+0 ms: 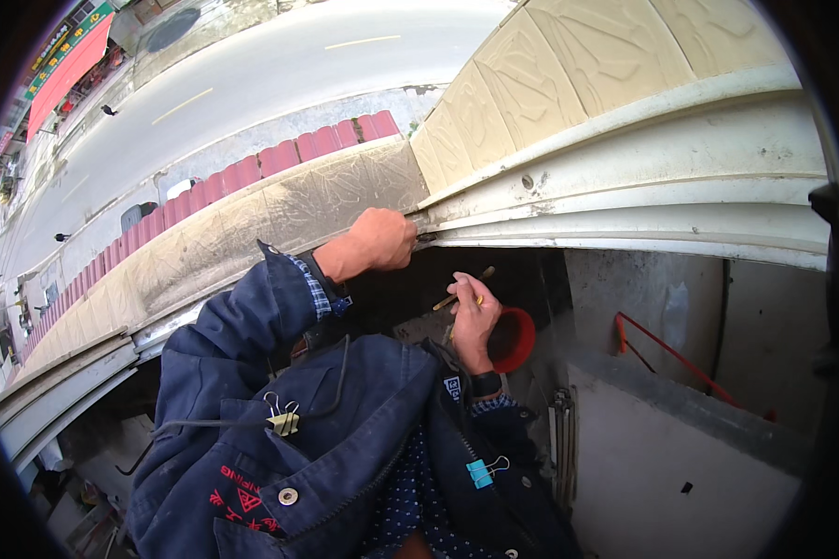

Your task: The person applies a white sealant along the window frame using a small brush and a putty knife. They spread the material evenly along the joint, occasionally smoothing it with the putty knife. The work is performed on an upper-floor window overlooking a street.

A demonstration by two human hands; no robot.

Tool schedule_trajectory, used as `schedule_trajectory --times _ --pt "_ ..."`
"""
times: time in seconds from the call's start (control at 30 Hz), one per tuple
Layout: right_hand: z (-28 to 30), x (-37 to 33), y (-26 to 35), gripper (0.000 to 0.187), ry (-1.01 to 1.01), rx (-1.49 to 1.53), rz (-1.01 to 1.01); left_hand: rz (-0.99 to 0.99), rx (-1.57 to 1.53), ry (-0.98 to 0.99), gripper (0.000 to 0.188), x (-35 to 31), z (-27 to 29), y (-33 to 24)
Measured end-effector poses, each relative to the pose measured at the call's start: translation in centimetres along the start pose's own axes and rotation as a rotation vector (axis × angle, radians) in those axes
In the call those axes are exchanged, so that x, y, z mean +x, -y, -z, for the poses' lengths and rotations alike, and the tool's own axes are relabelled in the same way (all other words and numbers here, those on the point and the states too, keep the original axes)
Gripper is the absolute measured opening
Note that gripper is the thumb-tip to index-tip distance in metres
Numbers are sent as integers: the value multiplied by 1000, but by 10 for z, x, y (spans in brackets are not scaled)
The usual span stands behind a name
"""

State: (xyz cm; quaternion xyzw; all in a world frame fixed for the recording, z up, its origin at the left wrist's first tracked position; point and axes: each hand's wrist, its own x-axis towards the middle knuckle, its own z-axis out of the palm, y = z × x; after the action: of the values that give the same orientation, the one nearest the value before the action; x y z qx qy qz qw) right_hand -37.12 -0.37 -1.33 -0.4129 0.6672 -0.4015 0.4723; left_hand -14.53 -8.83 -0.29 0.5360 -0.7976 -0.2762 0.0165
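Note:
My left hand [373, 244] is closed in a fist at the corner where the white window frame [625, 200] meets the tiled ledge [345, 182]. A small dark piece [426, 238] shows beside its knuckles; what the fingers grip is hidden. Lower and to the right, my right hand [475, 324] is closed around a thin brown stick-like tool [446, 302]. Something small and yellow shows at its fingers. The tool's exact kind is too small to tell. This hand is apart from the frame, just left of a red bucket [513, 340].
Beyond the ledge, red roof tiles [261, 160] run along a drop to the street [280, 65]. A beige relief-tiled wall [569, 70] rises at upper right. Inside, a thin red bar [671, 356] lies by a grey-edged pale slab [680, 447]. Clips and a black cable hang on my jacket.

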Motion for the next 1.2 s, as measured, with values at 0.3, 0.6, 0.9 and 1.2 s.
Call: schedule_trajectory --times 0.3,0.6,0.9,1.2 --pt "-12 0 2 26 26 11 18 106 42 -108 18 -23 -35 -48" --pt "1 -20 4 26 -7 37 39 87 93 -199 14 -37 -52 -51" --pt "19 -42 -5 28 22 41 41 128 5 -374 43 -69 -57 -45" --pt "13 -59 -30 27 166 96 42 296 -93 -301 42 -129 -77 -49"
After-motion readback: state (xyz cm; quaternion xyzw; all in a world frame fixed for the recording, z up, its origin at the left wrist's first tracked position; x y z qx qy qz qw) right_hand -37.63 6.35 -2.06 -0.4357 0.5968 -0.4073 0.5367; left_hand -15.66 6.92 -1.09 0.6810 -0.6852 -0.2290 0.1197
